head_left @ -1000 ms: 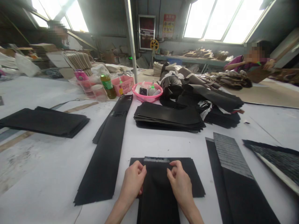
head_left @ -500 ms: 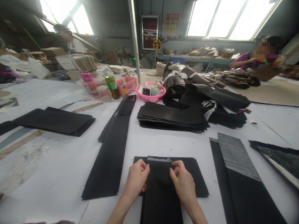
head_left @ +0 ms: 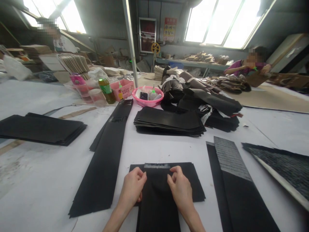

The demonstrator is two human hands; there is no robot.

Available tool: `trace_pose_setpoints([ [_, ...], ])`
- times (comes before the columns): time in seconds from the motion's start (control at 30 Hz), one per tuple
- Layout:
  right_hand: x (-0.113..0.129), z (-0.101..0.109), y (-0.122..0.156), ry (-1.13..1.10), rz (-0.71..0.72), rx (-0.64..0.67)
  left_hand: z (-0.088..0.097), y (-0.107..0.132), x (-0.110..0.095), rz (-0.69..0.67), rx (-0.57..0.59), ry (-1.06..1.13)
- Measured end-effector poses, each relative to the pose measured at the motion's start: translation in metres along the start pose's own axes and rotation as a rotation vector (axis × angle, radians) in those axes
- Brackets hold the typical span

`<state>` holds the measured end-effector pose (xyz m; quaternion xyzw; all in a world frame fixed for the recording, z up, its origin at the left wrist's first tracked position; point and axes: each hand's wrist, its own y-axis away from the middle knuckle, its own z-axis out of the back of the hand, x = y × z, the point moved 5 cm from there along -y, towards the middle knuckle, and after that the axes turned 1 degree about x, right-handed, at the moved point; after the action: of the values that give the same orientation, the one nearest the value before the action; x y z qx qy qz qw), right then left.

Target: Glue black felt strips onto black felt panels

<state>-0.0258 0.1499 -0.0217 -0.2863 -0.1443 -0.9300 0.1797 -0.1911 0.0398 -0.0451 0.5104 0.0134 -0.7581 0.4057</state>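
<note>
A narrow black strip (head_left: pixel 158 199) runs toward me over a wider black sheet (head_left: pixel 195 183) lying on the white table (head_left: pixel 48 174). My left hand (head_left: pixel 131 190) has its fingers curled and pinches the strip's left edge near its far end. My right hand (head_left: pixel 180 188) pinches the right edge in the same way. A grey band (head_left: pixel 156 166) shows at the strip's far end, just beyond my fingers.
A long black strip (head_left: pixel 106 151) lies to the left, black stacks (head_left: pixel 41 129) (head_left: pixel 169 122) farther off, and textured black pieces (head_left: pixel 231 167) (head_left: pixel 282 167) to the right. A pink bowl (head_left: pixel 147 96), a green bottle (head_left: pixel 106 90) and pink containers stand behind. Two people work at far tables.
My hands hold the same grip on the strip. The view has shifted slightly; nothing on the table has moved.
</note>
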Motion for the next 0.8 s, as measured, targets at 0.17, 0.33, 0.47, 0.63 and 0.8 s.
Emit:
trace_pose_setpoints([
  [0.17, 0.0014, 0.0008, 0.0000, 0.015, -0.003, 0.004, 0.0006, 0.0019, -0.0024, 0.001, -0.007, 0.009],
  [0.33, 0.0028, 0.0015, -0.0008, 0.028, -0.015, 0.020, 0.0010, 0.0035, -0.0043, 0.010, -0.011, 0.025],
  [0.47, 0.0027, 0.0007, -0.0033, 0.041, -0.013, 0.025, 0.0016, 0.0033, -0.0046, 0.006, -0.010, 0.026],
  [0.63, 0.0054, 0.0023, -0.0038, 0.065, -0.007, 0.035, 0.0030, 0.0040, -0.0069, 0.006, -0.006, 0.029],
  [0.8, 0.0096, 0.0049, -0.0041, 0.111, -0.017, 0.059, 0.0026, 0.0045, -0.0076, 0.005, -0.006, 0.035],
])
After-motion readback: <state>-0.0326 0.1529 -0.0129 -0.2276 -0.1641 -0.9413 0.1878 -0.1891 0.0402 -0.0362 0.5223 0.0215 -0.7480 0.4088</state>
